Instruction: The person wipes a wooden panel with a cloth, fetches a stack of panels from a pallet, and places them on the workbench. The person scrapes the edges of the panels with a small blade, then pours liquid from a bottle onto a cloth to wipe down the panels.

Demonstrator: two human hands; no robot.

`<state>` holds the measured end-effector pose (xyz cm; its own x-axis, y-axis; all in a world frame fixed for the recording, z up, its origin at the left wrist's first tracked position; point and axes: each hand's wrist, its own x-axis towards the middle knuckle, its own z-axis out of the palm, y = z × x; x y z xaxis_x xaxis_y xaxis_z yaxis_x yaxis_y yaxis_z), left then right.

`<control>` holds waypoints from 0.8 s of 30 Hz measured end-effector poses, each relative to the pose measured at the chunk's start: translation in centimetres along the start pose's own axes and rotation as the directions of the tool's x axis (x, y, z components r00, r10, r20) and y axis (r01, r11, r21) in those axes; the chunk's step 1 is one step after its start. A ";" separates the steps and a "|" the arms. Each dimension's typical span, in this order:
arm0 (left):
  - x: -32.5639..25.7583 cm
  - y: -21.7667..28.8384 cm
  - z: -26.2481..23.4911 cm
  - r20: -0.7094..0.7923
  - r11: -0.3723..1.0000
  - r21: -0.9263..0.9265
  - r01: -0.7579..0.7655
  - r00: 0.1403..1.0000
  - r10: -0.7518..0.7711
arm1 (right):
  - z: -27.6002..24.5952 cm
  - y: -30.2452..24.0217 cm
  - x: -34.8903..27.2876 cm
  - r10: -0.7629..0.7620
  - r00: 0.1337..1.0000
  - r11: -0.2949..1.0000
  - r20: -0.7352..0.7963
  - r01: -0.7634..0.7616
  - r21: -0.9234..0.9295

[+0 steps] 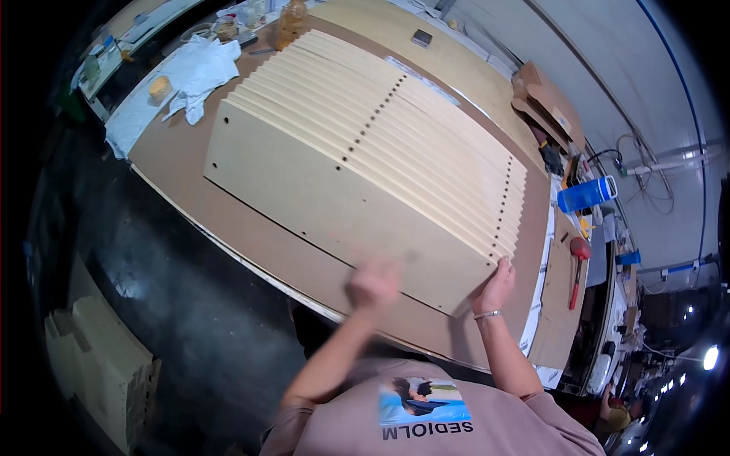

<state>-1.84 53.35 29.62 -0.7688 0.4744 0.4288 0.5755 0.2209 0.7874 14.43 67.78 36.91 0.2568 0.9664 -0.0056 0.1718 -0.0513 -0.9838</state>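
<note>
A person stands at a big brown table (228, 228) with a row of thin wood boards (365, 152) spread out like a fan across the middle of the frame. Each board has small round holes near its ends, and the holes make dotted lines across the fan. The front board (319, 194) lies on top, nearest the person, and it runs from the left middle down to the lower right. The left hand (374, 283) rests on the near edge of the front board, low in the middle of the frame. It is blurry, so I cannot tell if the fingers are curled or flat, but it looks like it presses down on the wood. The right hand (496, 287) is at the lower right corner of the fan, and its open fingers lie flat over the board ends there, touching and not pinching. It seems the step in hand is lining up or sliding the front board on the fan. The next move likely needs both hands to keep the board flat and push it evenly, so the ends and the holes stay in line. In the upper left of the frame lie white rags (196, 72), with some jars (291, 23) just beyond them. At the right edge of the frame sit a blue bottle (587, 194) and a red-handled tool (579, 262), well apart from the hands.
</note>
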 end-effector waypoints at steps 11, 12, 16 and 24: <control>-0.9 4.6 4.7 -0.005 0.970 0.060 -0.234 0.972 0.235 | -16.8 0.4 4.9 0.252 0.952 0.961 0.175 -0.268 0.074; -3.8 6.2 7.0 0.020 0.922 -0.052 -0.383 0.923 0.385 | -18.0 0.7 5.0 0.275 0.949 0.954 0.157 -0.290 0.079; -9.1 12.3 8.7 0.288 0.743 -0.402 -0.535 0.696 0.657 | -21.6 1.0 5.8 0.274 0.950 0.952 0.152 -0.290 0.094; -3.8 11.1 6.9 0.120 0.862 -0.163 -0.481 0.857 0.501 | -25.7 3.6 5.1 0.338 0.940 0.931 0.044 -0.341 0.133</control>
<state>9.45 59.87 33.69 -0.3375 0.6193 0.7089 0.8198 -0.1766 0.5447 40.79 66.10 37.90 0.2577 0.9023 -0.3456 -0.0543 -0.3436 -0.9375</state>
